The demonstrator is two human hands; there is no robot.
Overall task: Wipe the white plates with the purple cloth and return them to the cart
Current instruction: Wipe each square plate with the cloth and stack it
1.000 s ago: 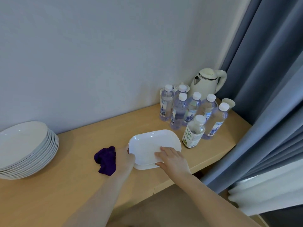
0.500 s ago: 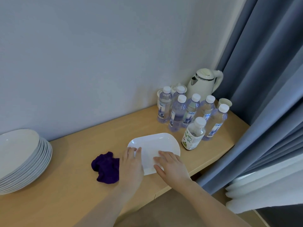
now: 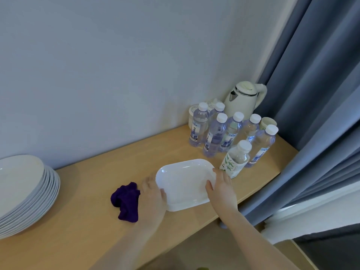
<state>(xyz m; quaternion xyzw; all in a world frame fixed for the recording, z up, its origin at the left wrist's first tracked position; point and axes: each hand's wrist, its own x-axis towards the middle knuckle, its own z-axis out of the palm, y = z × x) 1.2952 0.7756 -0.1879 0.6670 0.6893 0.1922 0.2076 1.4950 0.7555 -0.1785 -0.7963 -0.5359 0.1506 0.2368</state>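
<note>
A stack of plates [image 3: 23, 191] sits at the counter's [image 3: 81, 227] left end, cut off by the frame. The cloth [image 3: 126, 201] lies crumpled just left of the left hand [image 3: 153, 197], the nearer hand to it. That hand grips the left rim of the plate [image 3: 185, 184], thumb on top; its fingers are hidden beneath. The right hand [image 3: 222, 190] clamps the right rim likewise. The plate's long axis runs left to right between them. Bottles [image 3: 224, 133] crowd just beyond. No cart shows.
</note>
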